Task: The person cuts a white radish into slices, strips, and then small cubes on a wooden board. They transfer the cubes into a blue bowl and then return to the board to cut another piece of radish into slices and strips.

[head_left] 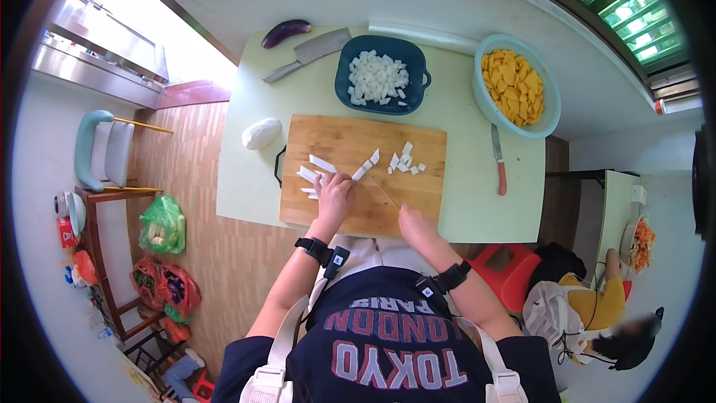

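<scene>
On the wooden cutting board (328, 133), my left hand (333, 192) curls its fingers down over white vegetable strips (322, 163), which look like radish. One strip (363, 170) extends up and right from my fingertips, beside the blade. My right hand (419, 225) grips a knife (387, 193), its thin blade angled toward that strip. Small cut white pieces (407, 159) lie on the right of the board. Above the board, a dark blue basin (344, 83) holds many white cubes (377, 77). A larger white chunk (261, 134) rests left of the board.
An eggplant (286, 33) and a cleaver (321, 47) lie at the back left. A light blue bowl (553, 108) of orange slices (513, 86) stands back right, near a red-handled knife (499, 164). A red stool (507, 276) and a seated person (597, 306) are at lower right.
</scene>
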A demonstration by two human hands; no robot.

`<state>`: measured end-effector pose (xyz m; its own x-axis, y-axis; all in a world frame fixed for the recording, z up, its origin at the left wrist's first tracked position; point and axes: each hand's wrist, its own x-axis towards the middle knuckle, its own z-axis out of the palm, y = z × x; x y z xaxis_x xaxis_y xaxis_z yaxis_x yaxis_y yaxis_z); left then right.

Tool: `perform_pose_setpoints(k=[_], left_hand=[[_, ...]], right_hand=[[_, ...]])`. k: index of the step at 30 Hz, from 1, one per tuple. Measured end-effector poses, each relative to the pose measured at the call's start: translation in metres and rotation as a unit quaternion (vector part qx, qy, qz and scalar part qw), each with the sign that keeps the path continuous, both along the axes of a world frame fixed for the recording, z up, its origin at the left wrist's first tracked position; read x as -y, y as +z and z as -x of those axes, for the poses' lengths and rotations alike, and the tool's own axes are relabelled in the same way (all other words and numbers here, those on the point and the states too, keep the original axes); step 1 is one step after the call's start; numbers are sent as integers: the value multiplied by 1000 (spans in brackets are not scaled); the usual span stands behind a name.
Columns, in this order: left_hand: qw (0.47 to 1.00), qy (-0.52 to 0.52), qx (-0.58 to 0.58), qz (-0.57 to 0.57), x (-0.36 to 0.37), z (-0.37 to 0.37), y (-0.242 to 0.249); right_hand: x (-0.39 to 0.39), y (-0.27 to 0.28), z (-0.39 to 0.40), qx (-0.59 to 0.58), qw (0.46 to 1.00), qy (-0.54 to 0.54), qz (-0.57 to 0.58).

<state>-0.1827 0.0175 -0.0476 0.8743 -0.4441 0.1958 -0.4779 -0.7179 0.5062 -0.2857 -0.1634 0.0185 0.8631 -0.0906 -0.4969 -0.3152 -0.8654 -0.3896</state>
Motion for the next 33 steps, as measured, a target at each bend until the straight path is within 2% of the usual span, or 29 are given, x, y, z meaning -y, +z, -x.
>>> perform_pose_setpoints(k=[4,6,12,16,24,31,33], left_hand=[[1000,-3,-4,0,-1,-2,0],[1000,-6,-10,0,-1,-3,1],[998,50,-30,37,-7,-3,8],[999,44,1,24,-3,-1,10],[1000,5,-18,-13,-2,-1,7],[1000,6,-24,-12,-1,-4,2],[995,46,-88,-15,0,-4,4]], right_hand=[[3,-27,-11,29,999,-11,-17],[9,-30,-17,33,998,-6,-61],[13,1,-4,77,996,-4,-50],[5,15,2,45,999,12,-19],[-1,4,4,14,1000,13,-19],[3,-37,-7,26,998,-18,-49],[8,-41,-10,19,995,-22,-96]])
